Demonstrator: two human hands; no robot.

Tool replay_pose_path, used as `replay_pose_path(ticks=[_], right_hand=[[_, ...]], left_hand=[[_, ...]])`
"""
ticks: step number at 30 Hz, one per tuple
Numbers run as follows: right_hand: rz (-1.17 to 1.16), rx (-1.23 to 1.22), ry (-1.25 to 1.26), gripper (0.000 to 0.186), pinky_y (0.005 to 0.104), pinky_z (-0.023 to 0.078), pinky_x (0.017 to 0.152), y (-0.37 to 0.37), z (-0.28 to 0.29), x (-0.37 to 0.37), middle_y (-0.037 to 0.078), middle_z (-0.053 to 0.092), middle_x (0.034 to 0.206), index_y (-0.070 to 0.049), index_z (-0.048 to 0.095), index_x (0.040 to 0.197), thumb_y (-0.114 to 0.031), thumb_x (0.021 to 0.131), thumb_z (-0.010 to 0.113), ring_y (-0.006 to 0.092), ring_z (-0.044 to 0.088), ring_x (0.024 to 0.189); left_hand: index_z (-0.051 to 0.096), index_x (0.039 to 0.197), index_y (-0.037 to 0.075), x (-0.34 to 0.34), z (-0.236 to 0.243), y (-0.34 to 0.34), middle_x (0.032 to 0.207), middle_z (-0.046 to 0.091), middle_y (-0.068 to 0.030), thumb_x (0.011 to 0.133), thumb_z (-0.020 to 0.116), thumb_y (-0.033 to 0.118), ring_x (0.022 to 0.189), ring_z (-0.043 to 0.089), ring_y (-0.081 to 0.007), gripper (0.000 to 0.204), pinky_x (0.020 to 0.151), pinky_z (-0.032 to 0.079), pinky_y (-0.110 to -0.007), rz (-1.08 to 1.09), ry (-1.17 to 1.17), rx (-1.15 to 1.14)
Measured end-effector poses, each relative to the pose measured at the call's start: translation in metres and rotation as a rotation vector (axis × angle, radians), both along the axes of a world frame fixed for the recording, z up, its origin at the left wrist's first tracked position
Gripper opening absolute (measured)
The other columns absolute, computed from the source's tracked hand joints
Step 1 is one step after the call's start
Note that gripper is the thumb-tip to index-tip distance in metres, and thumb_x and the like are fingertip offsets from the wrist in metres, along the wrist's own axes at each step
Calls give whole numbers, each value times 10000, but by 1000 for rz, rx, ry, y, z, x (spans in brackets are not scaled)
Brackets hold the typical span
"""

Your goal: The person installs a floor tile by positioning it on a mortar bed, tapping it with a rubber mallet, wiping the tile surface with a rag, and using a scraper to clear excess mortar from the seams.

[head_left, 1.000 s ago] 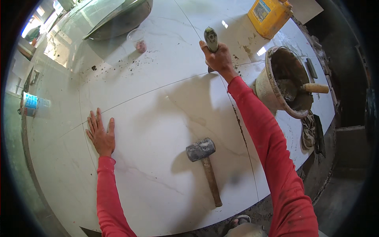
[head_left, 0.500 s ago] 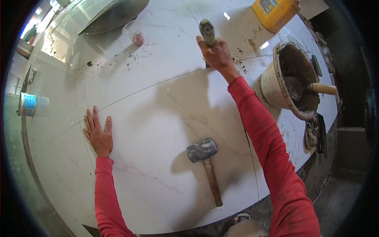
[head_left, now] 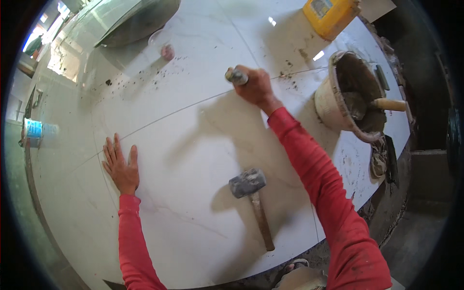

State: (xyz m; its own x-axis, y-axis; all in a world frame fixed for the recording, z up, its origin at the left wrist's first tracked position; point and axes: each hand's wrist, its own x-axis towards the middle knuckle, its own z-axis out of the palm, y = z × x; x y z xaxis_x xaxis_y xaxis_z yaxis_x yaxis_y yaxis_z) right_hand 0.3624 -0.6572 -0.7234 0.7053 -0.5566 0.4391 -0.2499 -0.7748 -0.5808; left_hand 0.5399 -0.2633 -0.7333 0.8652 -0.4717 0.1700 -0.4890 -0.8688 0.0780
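My left hand lies flat on a large white marble-patterned tile, fingers spread near the joint lines at its far left corner. My right hand is closed around the grey-green, dirt-stained handle of a tool, over the joint at the tile's far edge. The tool's working end is hidden under the hand, so its kind cannot be told. Between my forearms a mallet with a thick grey head and a brown wooden handle rests on the tile, touched by neither hand.
On the right stands a mortar-caked bucket with a wooden-handled tool inside. A yellow jerrycan is at the far right. A clear cup with pinkish contents and a large grey basin are farther back. Mortar crumbs lie beyond the joint.
My right hand has come nearer and slightly left along the joint, and the tool's handle now tips leftward. My left hand and the mallet stay in place.
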Motion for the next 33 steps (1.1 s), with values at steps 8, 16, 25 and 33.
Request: replay_pose_path(ticks=[8,16,25,33], right_hand=[[39,-88,256,130,474,560,675,23,19,22,139,699,703,-157,733,869,-224,786,658,355,706,694],[-67,145,-155,170,445,526,601,28,39,36,182,647,694,-98,674,775,-251,843,706,430,624,649],[106,500,-252,411,370,475,591,74,102,57,95,620,643,6,672,913,-399,963,719,150,555,600],[-219,533,-462,460,322,541,549,-55,43,-39,-29,503,581,-69,574,763,-451,1004,658,91,496,494]], left_hand=[[277,1624,285,1,-3,11,1700,227,-32,1026,496,538,1566,193,-283,686,1232,125,-593,32,-13,51],[275,1626,287,2,-5,12,1702,226,-34,1020,491,554,1566,193,-285,696,1233,131,-591,60,-5,67],[298,1619,251,-4,-2,1,1691,247,-76,988,511,603,1560,203,-304,753,1236,120,-598,7,19,-16],[268,1626,299,-3,-4,7,1697,232,-33,1002,491,602,1561,208,-269,729,1244,137,-568,49,-18,38]])
